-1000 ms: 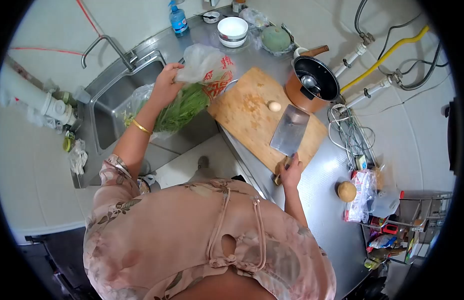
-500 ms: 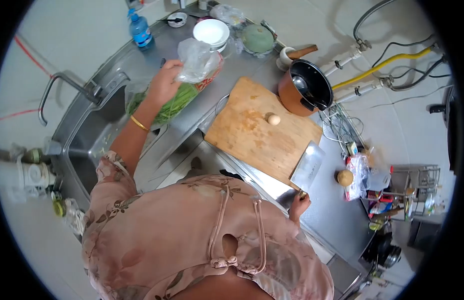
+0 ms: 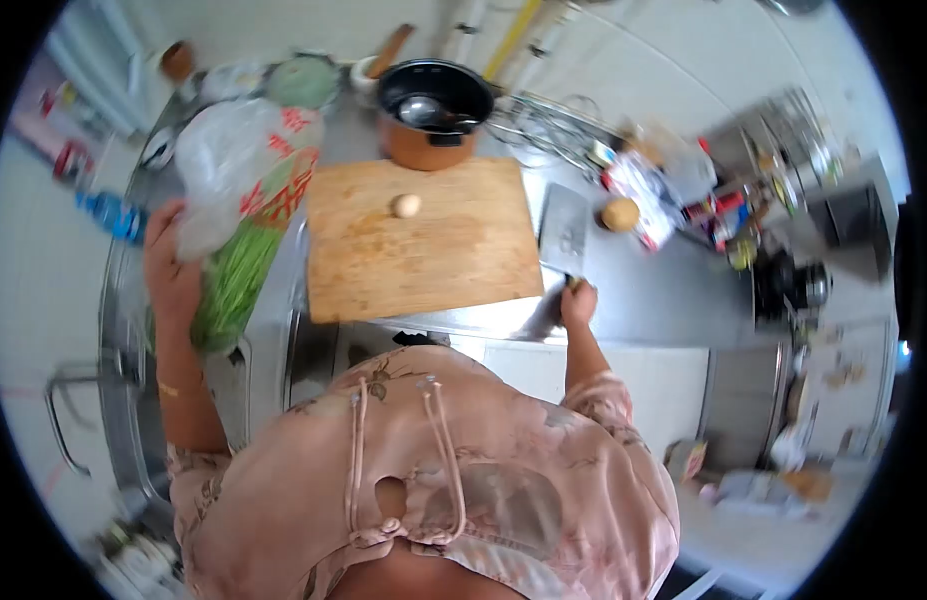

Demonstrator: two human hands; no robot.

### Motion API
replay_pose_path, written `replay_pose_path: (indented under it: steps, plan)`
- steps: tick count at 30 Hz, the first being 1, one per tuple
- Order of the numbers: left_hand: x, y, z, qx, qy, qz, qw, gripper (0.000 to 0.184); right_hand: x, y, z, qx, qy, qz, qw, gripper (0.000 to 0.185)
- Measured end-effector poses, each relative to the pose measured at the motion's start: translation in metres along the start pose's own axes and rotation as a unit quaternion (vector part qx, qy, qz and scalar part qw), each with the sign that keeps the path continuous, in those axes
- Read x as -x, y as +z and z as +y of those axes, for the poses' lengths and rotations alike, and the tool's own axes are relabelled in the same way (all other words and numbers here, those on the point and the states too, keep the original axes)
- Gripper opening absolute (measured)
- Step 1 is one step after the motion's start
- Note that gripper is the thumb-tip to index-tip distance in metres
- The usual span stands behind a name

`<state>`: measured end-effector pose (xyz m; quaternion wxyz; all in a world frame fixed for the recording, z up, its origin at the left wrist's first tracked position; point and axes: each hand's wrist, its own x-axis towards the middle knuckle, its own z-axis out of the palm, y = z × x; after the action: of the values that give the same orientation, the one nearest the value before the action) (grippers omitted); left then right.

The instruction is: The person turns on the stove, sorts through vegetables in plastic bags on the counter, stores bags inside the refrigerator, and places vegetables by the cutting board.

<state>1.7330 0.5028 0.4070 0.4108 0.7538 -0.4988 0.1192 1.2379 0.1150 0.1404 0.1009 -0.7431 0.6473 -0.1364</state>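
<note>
My left hand (image 3: 173, 270) grips the edge of a white plastic bag (image 3: 218, 160) with red print. Long green vegetable stalks (image 3: 235, 275) lie in clear plastic below that bag, beside my left hand. My right hand (image 3: 580, 300) is closed round the handle of a cleaver (image 3: 563, 225). The broad blade lies flat or nearly so on the steel counter, along the right side of a wooden cutting board (image 3: 433, 265). Near the board's back edge rests an egg-like pale round thing (image 3: 406, 205).
Behind the board stands a brown pot (image 3: 418, 145) with a black inside. A mortar with a wooden pestle (image 3: 391, 50) and a green melon-like thing (image 3: 303, 82) are farther back. A round brown item (image 3: 619, 213) sits right of the cleaver. The sink faucet (image 3: 58, 400) is at left.
The view has turned to the right. The bag, bunched up in my left hand before, now spreads out over the stalks' far end. The cleaver has shifted off the board's edge onto the counter.
</note>
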Motion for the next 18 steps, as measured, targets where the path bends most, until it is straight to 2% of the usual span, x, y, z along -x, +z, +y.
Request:
replay_pose_path:
  steps: [5, 7, 9, 10, 11, 12, 13, 15, 17, 18]
  plan:
    - [-0.024, 0.016, 0.034, 0.148, 0.040, -0.007, 0.988, 0.025, -0.020, -0.016, -0.021, 0.008, 0.026, -0.017, 0.999, 0.020]
    - [-0.028, 0.030, 0.061, 0.187, 0.036, -0.021, 0.981, 0.025, -0.034, -0.001, -0.013, 0.005, 0.032, 0.014, 0.999, 0.021]
    - [-0.031, 0.052, 0.108, 0.227, 0.025, -0.035, 0.973, 0.021, -0.045, 0.003, -0.009, 0.004, -0.019, 0.007, 1.000, 0.021]
    - [-0.032, 0.065, 0.133, 0.243, 0.018, -0.039, 0.969, 0.020, -0.048, -0.002, -0.008, -0.022, -0.047, -0.027, 0.998, 0.022]
    - [-0.031, 0.081, 0.152, 0.238, 0.044, -0.055, 0.969, 0.019, -0.049, -0.017, -0.013, -0.052, -0.075, -0.058, 0.994, 0.023]
    - [-0.032, 0.102, 0.171, 0.230, 0.073, -0.070, 0.968, 0.018, -0.058, -0.023, -0.008, -0.067, -0.106, -0.108, 0.986, 0.033]
    - [-0.034, 0.126, 0.191, 0.225, 0.101, -0.088, 0.965, 0.017, -0.066, -0.021, 0.002, -0.111, -0.108, -0.076, 0.985, 0.044]
    - [-0.041, 0.174, 0.246, 0.230, 0.132, -0.142, 0.954, 0.016, -0.080, -0.049, 0.020, -0.236, -0.072, -0.077, 0.966, 0.053]
    - [-0.043, 0.229, 0.295, 0.226, 0.161, -0.180, 0.944, 0.016, -0.089, -0.092, 0.049, -0.338, -0.091, -0.120, 0.929, 0.058]
    - [-0.045, 0.259, 0.315, 0.222, 0.182, -0.189, 0.939, 0.017, -0.091, -0.116, 0.065, -0.441, -0.058, -0.179, 0.877, 0.062]
